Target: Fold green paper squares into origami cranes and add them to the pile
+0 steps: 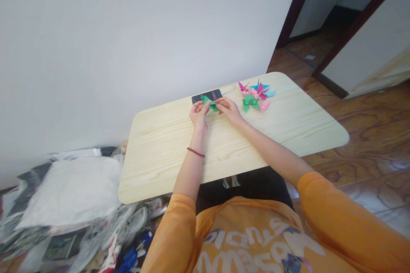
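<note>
A folded piece of green origami paper (210, 104) is held just above the table between both hands. My left hand (199, 113) pinches its left side with thumb and fingers. At the paper's right edge, my right hand (229, 109) closes its fingertips on it. Behind the hands lies a dark phone (205, 95) with its screen lit, partly covered by the paper and fingers. To the right is a small group of folded paper pieces: a green one (250, 102), a magenta one (262, 91), a blue one (259, 85) and pale pink ones (265, 105).
The light wooden table (166, 149) has rounded corners and stands against a white wall (144, 38). A white cable (229, 90) runs from the phone. Plastic-wrapped bags (73, 187) are heaped on the floor at left. A doorway with dark frames opens at upper right.
</note>
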`<state>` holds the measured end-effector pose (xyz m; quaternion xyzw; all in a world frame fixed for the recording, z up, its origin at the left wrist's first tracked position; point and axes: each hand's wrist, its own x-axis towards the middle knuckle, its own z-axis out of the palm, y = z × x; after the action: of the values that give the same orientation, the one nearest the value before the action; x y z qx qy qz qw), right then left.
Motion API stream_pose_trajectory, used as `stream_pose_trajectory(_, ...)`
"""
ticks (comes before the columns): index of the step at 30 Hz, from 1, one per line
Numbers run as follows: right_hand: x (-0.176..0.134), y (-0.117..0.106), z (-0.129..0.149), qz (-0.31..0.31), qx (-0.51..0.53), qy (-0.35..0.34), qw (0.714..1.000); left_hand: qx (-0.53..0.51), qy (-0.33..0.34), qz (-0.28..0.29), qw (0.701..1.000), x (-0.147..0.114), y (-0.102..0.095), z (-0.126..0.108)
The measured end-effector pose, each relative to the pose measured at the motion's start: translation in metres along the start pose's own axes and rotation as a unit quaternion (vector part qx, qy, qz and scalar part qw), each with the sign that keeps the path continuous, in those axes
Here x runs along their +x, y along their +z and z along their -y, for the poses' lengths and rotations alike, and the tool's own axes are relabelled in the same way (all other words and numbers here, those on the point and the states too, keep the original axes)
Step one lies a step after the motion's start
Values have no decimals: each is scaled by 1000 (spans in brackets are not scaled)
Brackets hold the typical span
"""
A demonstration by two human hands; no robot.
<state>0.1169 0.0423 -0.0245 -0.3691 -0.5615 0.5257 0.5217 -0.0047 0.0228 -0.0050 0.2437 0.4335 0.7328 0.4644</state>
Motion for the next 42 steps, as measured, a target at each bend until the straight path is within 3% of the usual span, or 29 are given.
stream_pose_trajectory(5, 8, -7, -11, -75, 16, -5, 997, 47, 1, 47, 998, 0, -3, 0)
stream_pose_trajectory(9, 14, -15, -16, -120, 5, -2, 993, 77, -14, 47, 996, 3, -9, 5)
stream_pose_trajectory(15, 9, -15, -7, -50, -8, -11, 999, 122, -19, 45, 991, 7, -15, 8)
stream_pose_trajectory(24, -1, -18, 7, -58, -108, -70, 990, 123, 15, 87, 988, -2, -12, -3)
stream_pose_trajectory(29, 9, -26, 7, 17, -98, -14, 995, 146, 23, 103, 984, 5, -18, -6)
stream_pose_trajectory(33, 12, -31, 12, 63, 7, 61, 996, 148, -54, 138, 978, 12, -23, -12)
stream_pose_trajectory(38, 11, -35, 18, 93, 54, 46, 993, 79, -149, 151, 974, 13, -24, -24)
stream_pose_trajectory(42, 13, -37, 17, 74, 42, 38, 996, 87, -133, 183, 970, 12, -25, -26)
